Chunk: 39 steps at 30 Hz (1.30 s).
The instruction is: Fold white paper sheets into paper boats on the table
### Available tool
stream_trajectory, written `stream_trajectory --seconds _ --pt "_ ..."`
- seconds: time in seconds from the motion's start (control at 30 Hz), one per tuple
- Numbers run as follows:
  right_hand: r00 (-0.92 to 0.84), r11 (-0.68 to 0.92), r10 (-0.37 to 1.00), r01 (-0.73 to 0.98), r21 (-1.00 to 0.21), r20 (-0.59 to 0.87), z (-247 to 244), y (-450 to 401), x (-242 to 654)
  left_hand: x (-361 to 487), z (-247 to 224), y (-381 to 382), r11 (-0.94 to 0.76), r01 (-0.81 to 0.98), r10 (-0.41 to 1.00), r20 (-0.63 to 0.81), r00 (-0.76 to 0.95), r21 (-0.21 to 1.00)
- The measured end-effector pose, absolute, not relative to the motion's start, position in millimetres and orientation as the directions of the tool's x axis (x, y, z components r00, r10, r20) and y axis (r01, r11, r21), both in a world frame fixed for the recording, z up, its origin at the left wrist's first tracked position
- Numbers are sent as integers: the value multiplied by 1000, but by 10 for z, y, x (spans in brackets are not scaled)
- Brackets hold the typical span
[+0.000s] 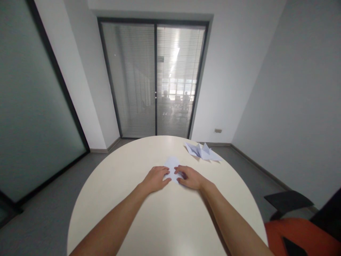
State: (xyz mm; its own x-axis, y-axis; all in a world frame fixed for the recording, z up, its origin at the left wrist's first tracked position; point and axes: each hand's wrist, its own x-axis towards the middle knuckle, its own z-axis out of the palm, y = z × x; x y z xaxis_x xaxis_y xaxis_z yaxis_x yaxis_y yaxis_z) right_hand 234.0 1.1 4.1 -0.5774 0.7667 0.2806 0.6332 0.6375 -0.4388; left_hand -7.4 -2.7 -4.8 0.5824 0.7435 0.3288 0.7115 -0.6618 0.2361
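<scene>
A small folded piece of white paper (172, 161) lies flat on the pale round table (160, 217), between my two hands. My left hand (157, 177) rests on the paper's left edge, fingers stretched and thumb held apart below them. On the opposite edge, my right hand (189, 177) touches the paper with slightly bent fingers, its thumb also apart. Both hands' fingertips partly cover the sheet, so its full outline and folds are hard to make out.
A folded white paper figure (203, 152) with pointed peaks sits near the table's far right edge. An orange chair (298, 234) with a black armrest (289, 201) stands at the right. Beyond the table is a glass door (154, 78) with blinds.
</scene>
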Motion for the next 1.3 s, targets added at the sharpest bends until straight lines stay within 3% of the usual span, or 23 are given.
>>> stream_trajectory --seconds 0.5,0.7,1.0,1.3 --pt "-543 611 788 634 -474 290 88 17 2326 -47 -11 -73 -636 719 768 313 558 280" --pt "-632 723 688 559 -405 356 7 24 2318 -75 -28 -42 -743 610 669 330 666 274" --pt "-611 643 765 712 -281 203 22 15 2312 -51 2 -23 -693 677 714 367 596 248" --pt "-601 639 768 743 -202 220 112 -39 2297 -87 26 -64 -674 708 731 336 594 213"
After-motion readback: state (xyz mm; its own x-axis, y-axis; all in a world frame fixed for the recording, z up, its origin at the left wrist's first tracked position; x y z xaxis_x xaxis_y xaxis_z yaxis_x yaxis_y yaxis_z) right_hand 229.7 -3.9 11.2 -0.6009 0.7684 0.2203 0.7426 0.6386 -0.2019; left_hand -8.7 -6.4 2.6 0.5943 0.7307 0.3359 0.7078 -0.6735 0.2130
